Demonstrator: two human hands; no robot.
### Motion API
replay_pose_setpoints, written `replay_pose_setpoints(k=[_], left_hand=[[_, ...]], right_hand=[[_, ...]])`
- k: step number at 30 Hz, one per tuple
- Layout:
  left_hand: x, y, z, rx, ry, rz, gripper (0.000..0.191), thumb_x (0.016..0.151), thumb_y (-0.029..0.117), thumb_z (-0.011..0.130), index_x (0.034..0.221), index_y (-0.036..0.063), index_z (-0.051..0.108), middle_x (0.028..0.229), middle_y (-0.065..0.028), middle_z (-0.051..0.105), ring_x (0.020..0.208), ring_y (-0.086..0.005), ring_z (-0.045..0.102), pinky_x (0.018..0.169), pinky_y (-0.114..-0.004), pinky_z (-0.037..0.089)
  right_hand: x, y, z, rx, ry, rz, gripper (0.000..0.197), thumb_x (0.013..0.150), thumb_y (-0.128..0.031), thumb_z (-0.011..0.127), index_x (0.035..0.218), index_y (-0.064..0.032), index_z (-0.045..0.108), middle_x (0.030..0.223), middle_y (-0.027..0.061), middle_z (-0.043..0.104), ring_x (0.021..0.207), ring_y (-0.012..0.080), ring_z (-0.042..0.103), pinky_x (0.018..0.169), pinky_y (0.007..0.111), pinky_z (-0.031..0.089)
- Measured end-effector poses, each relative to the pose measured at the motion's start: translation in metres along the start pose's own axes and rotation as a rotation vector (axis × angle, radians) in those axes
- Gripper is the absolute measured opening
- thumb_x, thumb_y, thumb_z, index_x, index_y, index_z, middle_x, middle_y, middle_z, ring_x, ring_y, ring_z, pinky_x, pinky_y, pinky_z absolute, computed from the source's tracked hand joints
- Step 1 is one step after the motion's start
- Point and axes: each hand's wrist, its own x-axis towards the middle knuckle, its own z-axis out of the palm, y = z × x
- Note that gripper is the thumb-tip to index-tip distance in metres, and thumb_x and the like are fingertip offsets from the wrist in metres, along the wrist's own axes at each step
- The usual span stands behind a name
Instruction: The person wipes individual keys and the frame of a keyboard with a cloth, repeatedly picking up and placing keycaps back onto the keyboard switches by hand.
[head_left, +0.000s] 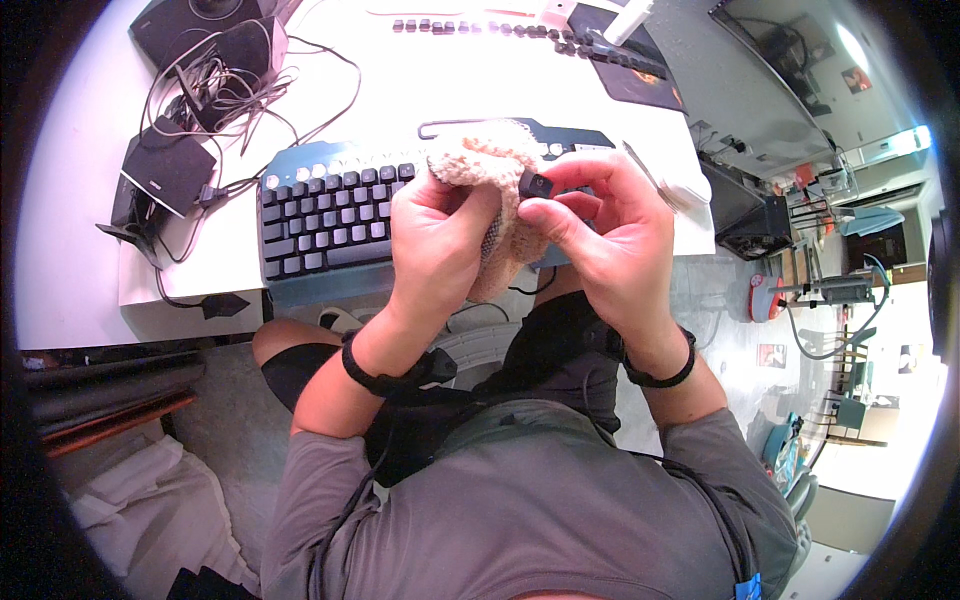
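My left hand (442, 240) grips a fluffy beige cloth (484, 161), bunched up over the keyboard and draping down past its front edge. A black keycap (537, 184) bearing a pale character sits between the fingers of my right hand (611, 225), right against the cloth. Below both hands lies a mechanical keyboard (322, 289) with a blue-grey frame. Rows of dark keycaps (337, 217) are fitted on its left part; the cloth and my hands hide much of the middle and right.
Loose keycaps (517, 30) stand in a row at the table's far side, some on a dark mouse pad (637, 75). Black boxes (169, 165) and tangled cables (217, 90) crowd the left. A white mouse (686, 184) and a slim pointed tool (641, 161) lie at right.
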Motion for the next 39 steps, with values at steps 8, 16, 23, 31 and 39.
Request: replay_pose_setpoints(k=[8, 16, 23, 31, 39], left_hand=[[0.004, -0.001, -0.009, -0.133, -0.173, -0.175, 0.02, 0.095, 0.005, 0.058, 0.113, -0.0012, 0.065, 0.105, -0.0066, 0.069, 0.092, -0.0109, 0.065, 0.081, -0.026, 0.052], [0.006, -0.002, -0.011, -0.137, -0.22, -0.212, 0.022, 0.095, 0.008, 0.058, 0.115, -0.0001, 0.063, 0.108, -0.0067, 0.068, 0.096, -0.0113, 0.064, 0.085, -0.028, 0.052], [0.007, -0.003, -0.013, -0.251, -0.258, -0.286, 0.028, 0.097, 0.02, 0.061, 0.117, 0.0001, 0.061, 0.111, -0.0071, 0.067, 0.097, -0.0125, 0.064, 0.087, -0.028, 0.052], [0.011, 0.003, -0.019, -0.09, -0.345, -0.326, 0.026, 0.096, 0.022, 0.064, 0.111, 0.0001, 0.064, 0.105, -0.0047, 0.067, 0.094, -0.0106, 0.063, 0.083, -0.026, 0.051], [0.009, 0.0, -0.018, -0.149, -0.273, -0.335, 0.025, 0.099, 0.02, 0.058, 0.115, 0.0014, 0.06, 0.106, -0.0048, 0.065, 0.094, -0.0099, 0.061, 0.082, -0.025, 0.051]], right_hand=[[0.013, -0.001, -0.014, -0.527, 0.002, -0.466, 0.026, 0.071, -0.006, 0.082, 0.091, -0.0028, 0.066, 0.081, 0.007, 0.063, 0.07, 0.0185, 0.062, 0.063, 0.027, 0.052], [0.018, -0.004, -0.018, -0.617, -0.071, -0.498, 0.03, 0.068, -0.016, 0.085, 0.087, -0.0046, 0.065, 0.076, 0.0051, 0.06, 0.067, 0.0195, 0.059, 0.061, 0.031, 0.048], [0.02, -0.008, -0.015, -0.569, -0.09, -0.471, 0.031, 0.065, -0.016, 0.085, 0.085, -0.0057, 0.064, 0.076, 0.0047, 0.06, 0.067, 0.0193, 0.059, 0.06, 0.032, 0.048], [0.025, -0.012, -0.025, -0.694, -0.28, -0.521, 0.034, 0.066, -0.019, 0.083, 0.093, -0.0073, 0.066, 0.077, 0.005, 0.059, 0.07, 0.0229, 0.059, 0.062, 0.034, 0.048], [0.022, -0.024, -0.03, -0.657, -0.418, -0.433, 0.038, 0.075, -0.012, 0.077, 0.111, -0.0085, 0.067, 0.081, 0.0079, 0.059, 0.072, 0.0223, 0.06, 0.064, 0.033, 0.051]])
